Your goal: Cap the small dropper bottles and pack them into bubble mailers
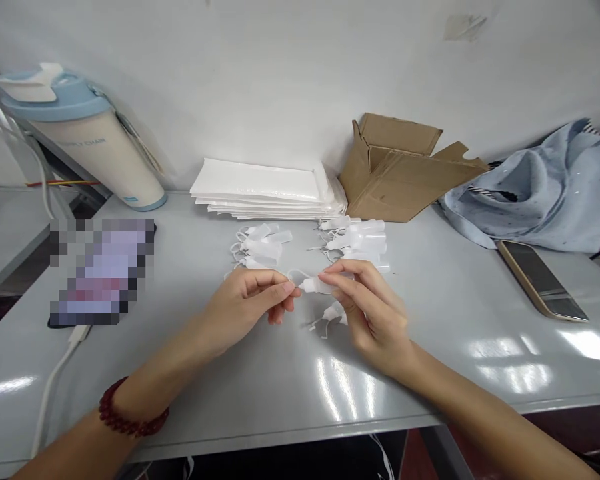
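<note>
A small white needle-tip squeeze bottle [312,285] lies sideways between my hands, above the table. My right hand [373,310] pinches its body between thumb and fingers. At the nozzle end, my left hand [260,297] is closed in a pinch on the thin tip; whether the tiny tethered cap is between those fingers is hidden. A thin white strap loops above the nozzle. Below my right fingers lie more such bottles [333,311], partly covered by the hand. Behind my hands are two groups of similar bottles, a left group [263,250] and a right group [357,239].
White padded envelopes [260,180] are stacked against the wall, beside an open cardboard box [405,177]. At left stand a tumbler [97,147] and a blurred phone [105,267] on a cable [53,387]. Rightward lie another phone [543,280] and blue cloth [545,193] on the grey table [260,407].
</note>
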{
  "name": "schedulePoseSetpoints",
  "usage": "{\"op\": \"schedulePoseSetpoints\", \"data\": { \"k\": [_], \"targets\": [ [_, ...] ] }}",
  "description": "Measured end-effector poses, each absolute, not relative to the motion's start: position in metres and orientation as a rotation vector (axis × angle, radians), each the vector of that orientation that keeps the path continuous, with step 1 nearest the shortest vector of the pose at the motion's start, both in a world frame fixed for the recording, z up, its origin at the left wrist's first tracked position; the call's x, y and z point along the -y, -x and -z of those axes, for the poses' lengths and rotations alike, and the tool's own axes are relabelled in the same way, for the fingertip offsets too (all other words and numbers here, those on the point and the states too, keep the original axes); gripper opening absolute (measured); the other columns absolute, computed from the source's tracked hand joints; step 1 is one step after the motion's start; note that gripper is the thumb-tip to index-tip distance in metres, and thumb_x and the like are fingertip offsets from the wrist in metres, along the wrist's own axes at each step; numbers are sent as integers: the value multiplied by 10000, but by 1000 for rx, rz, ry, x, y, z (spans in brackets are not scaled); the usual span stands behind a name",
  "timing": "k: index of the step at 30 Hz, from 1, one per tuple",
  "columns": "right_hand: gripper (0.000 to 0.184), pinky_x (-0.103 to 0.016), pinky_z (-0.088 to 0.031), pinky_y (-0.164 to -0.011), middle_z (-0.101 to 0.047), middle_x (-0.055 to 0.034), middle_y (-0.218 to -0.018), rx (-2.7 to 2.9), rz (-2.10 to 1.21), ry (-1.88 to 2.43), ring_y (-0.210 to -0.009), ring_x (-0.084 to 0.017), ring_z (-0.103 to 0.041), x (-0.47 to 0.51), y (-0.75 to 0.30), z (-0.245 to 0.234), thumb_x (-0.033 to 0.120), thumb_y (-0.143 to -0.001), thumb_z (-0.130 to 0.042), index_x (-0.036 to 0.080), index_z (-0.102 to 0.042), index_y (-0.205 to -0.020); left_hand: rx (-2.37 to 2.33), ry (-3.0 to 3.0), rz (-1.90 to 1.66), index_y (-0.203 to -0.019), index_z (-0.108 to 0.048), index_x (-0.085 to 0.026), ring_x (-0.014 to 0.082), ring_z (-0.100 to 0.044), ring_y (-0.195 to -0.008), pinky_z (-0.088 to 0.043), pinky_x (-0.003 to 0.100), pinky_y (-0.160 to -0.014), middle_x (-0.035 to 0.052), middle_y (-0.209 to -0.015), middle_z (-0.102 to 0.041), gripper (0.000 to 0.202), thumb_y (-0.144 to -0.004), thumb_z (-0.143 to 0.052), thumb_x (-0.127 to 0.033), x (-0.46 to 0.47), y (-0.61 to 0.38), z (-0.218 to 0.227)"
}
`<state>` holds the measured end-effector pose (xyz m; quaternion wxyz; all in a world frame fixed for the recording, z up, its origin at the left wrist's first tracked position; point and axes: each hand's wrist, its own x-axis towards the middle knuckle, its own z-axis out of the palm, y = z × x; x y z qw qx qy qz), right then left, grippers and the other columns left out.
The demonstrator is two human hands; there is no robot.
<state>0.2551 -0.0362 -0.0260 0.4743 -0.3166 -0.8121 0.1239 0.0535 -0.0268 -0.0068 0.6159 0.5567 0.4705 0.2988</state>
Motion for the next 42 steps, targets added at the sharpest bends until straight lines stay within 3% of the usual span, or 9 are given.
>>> {"op": "schedulePoseSetpoints", "data": {
  "k": [14,25,30,33,35,38,42],
  "targets": [
    [451,-342,-506,-752,-572,-145,-1031,1934,-360,800,-974,-197,-567,44,-253,32,-108,-812,-363,106,-600,-1130,-1028,-1279,-719,-700,-654,-159,77,-513,-533,-419,219,-572,-39,-634,-582,241,-871,-560,-299,30,-57,12],
    [454,-315,-525,-726,-566,-148,-1049,1994,-308,751,-981,-198,-584,45,-256,29,-115,-805,-360,104,-574,-1140,-974,-1272,-667,-726,-665,-166,76,-531,-544,-434,212,-579,-35,-650,-599,233,-883,-549,-293,29,-55,10],
    [404,-331,-529,-780,-603,-110,-1045,2070,-219,805,-986,-202,-586,38,-262,17,-9,-828,-517,167,-476,-1189,-1088,-1403,-685,-695,-661,-189,83,-530,-568,-436,211,-618,-45,-613,-586,263,-885,-552,-335,25,-46,1],
    [481,-320,-529,-737,-608,-81,-1030,2071,-193,887,-855,-175,-592,30,-270,11,58,-824,-589,198,-405,-1247,-1283,-1513,-766,-691,-661,-202,97,-537,-594,-429,203,-601,-42,-591,-583,259,-881,-551,-340,22,-38,-5],
    [435,-303,-519,-713,-612,-63,-982,2129,-209,925,-794,-157,-586,25,-278,9,83,-837,-592,197,-426,-1222,-1417,-1568,-844,-710,-665,-209,103,-541,-604,-428,200,-584,-36,-628,-608,222,-866,-560,-328,19,-33,-7],
    [221,-275,-489,-649,-618,-31,-867,2318,-346,996,-703,-132,-578,17,-293,7,118,-880,-547,188,-521,-1088,-1551,-1636,-856,-690,-648,-211,114,-537,-610,-412,206,-545,-26,-650,-609,214,-843,-561,-333,16,-28,-9],
    [229,-282,-469,-622,-640,-22,-849,2470,-553,1201,-664,-133,-579,9,-309,3,198,-903,-532,184,-529,-1131,-1657,-1651,-794,-599,-589,-209,132,-517,-591,-368,225,-499,-21,-594,-549,290,-824,-544,-387,12,-24,-9]
  ]
}}
